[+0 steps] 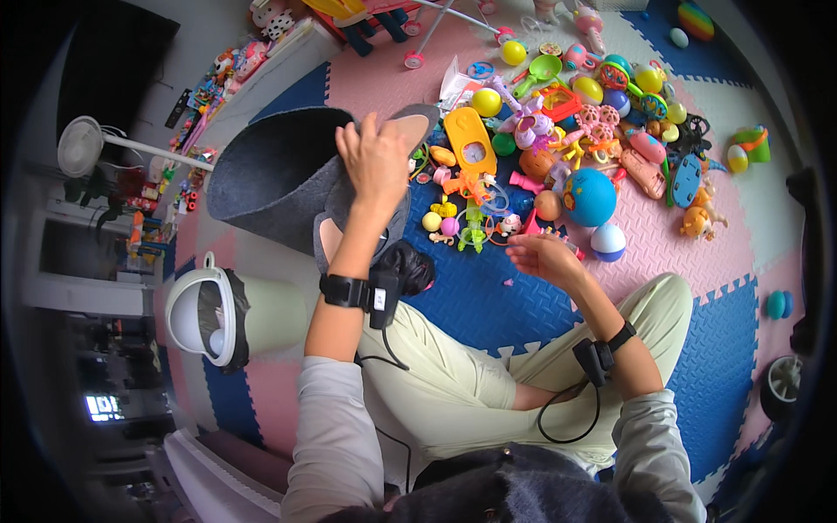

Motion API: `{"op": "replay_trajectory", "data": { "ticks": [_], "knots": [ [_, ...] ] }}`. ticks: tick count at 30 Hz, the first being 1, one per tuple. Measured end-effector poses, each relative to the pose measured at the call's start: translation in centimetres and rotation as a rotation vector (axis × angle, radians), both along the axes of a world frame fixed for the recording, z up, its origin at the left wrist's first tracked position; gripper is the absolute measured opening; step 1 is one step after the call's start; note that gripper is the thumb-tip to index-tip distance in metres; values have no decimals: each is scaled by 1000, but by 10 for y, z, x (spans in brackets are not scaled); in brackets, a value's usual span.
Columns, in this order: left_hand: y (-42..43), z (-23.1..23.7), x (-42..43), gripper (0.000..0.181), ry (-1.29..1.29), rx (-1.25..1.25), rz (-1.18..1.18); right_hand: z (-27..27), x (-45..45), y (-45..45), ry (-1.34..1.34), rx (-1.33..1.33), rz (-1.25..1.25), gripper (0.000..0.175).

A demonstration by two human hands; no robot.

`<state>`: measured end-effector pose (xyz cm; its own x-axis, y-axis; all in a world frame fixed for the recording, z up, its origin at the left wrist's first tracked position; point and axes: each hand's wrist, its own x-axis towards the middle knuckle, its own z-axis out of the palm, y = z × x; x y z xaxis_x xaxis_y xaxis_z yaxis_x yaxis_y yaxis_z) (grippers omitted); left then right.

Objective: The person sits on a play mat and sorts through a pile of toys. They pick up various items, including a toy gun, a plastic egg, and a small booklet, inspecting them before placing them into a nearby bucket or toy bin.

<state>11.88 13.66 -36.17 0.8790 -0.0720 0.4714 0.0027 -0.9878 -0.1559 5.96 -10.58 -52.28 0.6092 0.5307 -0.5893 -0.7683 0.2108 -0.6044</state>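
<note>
A dark grey felt basket (274,170) with pink-lined ears stands at the left of the toys. My left hand (376,163) is on its rim beside one ear (412,131), fingers curled over the edge. My right hand (546,258) hovers over the blue mat with nothing in it, its fingers loosely extended. Close to its fingertips lie a pink scoop-like toy (531,223) and a small white animal-faced toy (509,225). A light green toy (472,229) and a pink ball (450,226) lie between my hands. A blue ball (590,196) sits beyond the right hand.
Many toys spread across the foam mat, including a yellow toy (471,140) and a green pan (544,67). A pale bin (274,314) with a black liner stands at left. Under my left forearm lies a black bundle (407,267). A white-legged frame (435,29) stands at the back.
</note>
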Motion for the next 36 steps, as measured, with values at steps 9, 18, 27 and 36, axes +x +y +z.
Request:
{"op": "replay_trajectory", "data": {
  "ticks": [9, 18, 27, 36],
  "knots": [
    [118, 56, -63, 43, -309, -31, 39, 140, 145, 154, -1365, -556, -122, 39],
    [327, 43, -118, 54, 298, -1495, 777, 216, 183, 339, -1556, -1389, 421, 30],
    [386, 22, -36, 30, -20, -1187, 690, 192, 216, 319, -1409, -1454, -11, 25],
    [295, 87, -31, 19, -162, -116, 527, 209, 201, 295, -1317, -500, 136, 28]
  ]
}}
